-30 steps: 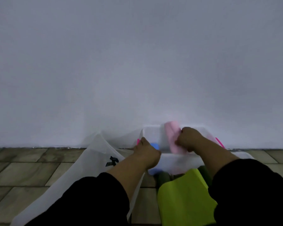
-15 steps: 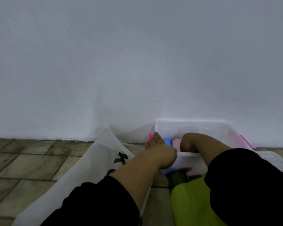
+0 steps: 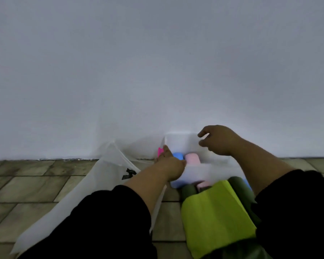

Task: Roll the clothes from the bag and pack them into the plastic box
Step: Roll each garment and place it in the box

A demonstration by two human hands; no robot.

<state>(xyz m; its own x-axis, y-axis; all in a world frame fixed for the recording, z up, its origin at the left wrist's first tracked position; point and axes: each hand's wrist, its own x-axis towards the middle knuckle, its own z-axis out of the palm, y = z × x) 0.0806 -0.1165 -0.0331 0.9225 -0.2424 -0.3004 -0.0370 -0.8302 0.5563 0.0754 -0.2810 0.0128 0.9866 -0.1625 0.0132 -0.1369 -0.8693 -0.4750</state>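
Note:
A clear plastic box (image 3: 181, 142) stands on the floor against the wall. Inside it lie a rolled pink cloth (image 3: 192, 158) and a rolled blue cloth (image 3: 178, 156) side by side. My left hand (image 3: 169, 161) rests on the box's near left rim, fingers flat, next to a bright pink clip (image 3: 160, 151). My right hand (image 3: 218, 140) hovers above the box with its fingers curled apart and nothing in them. A white bag (image 3: 105, 174) with a black bow lies to the left of the box.
A lime green cloth (image 3: 215, 215) lies over dark green cloth (image 3: 239, 186) in my lap, in front of the box. The floor (image 3: 26, 187) is brown tile. A plain white wall (image 3: 157, 71) fills the view behind.
My right hand put the pink roll down into the box beside the blue one, let go and rose above the box. My left hand stayed on the rim.

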